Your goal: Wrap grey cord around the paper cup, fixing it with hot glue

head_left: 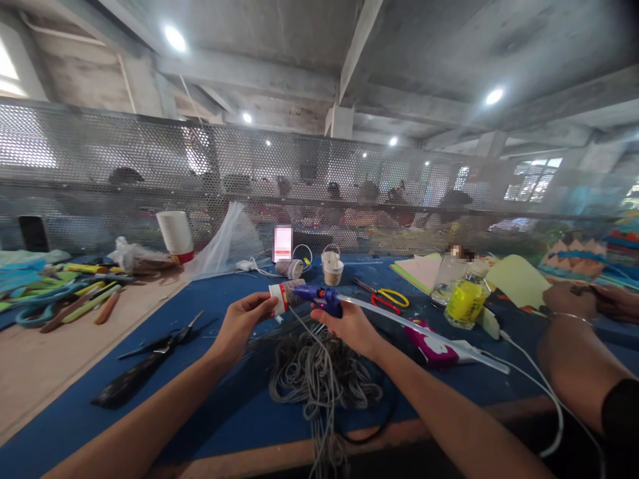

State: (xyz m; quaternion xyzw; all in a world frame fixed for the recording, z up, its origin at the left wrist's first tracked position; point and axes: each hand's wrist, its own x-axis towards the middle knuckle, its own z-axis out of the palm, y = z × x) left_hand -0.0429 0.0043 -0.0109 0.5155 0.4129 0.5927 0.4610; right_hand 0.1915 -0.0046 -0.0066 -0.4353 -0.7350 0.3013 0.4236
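Note:
In my left hand [244,320] is a paper cup [277,299], white and red, tipped on its side and gripped near its rim. Grey material covers part of its wall. My right hand [349,322] is wrapped round a blue hot glue gun [319,297], its nozzle at the cup's side. A long clear glue stick [414,322] sticks out of the gun's back toward the right. Below both hands lies a loose heap of grey cord [319,372], with one strand running up to the cup. The cup's far side is hidden.
Scissors [387,296], a small basket-like cup [332,267] and a propped phone [283,244] stand beyond. Black-handled pliers [144,366] lie left, near stacked paper cups [176,234]. Bottles [466,299] and a purple packet [430,344] are right, beside another person's hands [569,299].

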